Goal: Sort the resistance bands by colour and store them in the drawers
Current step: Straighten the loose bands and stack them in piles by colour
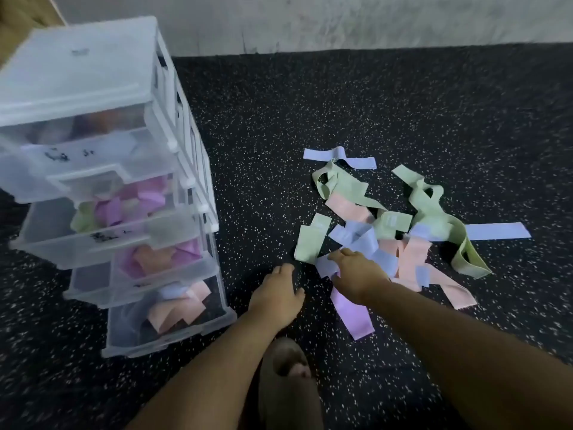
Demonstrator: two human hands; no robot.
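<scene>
A loose pile of resistance bands lies on the speckled black floor: green bands (pixel 434 209), pink bands (pixel 412 256), blue bands (pixel 496 231) and one purple band (pixel 350 315). My right hand (pixel 356 274) lies on the near left edge of the pile, its fingers curled down on the end of a blue band (pixel 325 265), with the purple band running out from under it. My left hand (pixel 276 293) rests flat on the floor between the pile and the drawer unit (pixel 93 72). Several of the unit's translucent drawers are pulled out, with mixed bands inside.
The drawer unit stands at the left, close to a pale wall (pixel 341 20). Its bottom drawer (pixel 173 336) holds pink and blue bands, and the middle drawers hold purple, green and orange ones. My bare foot (pixel 288 367) shows at the bottom centre.
</scene>
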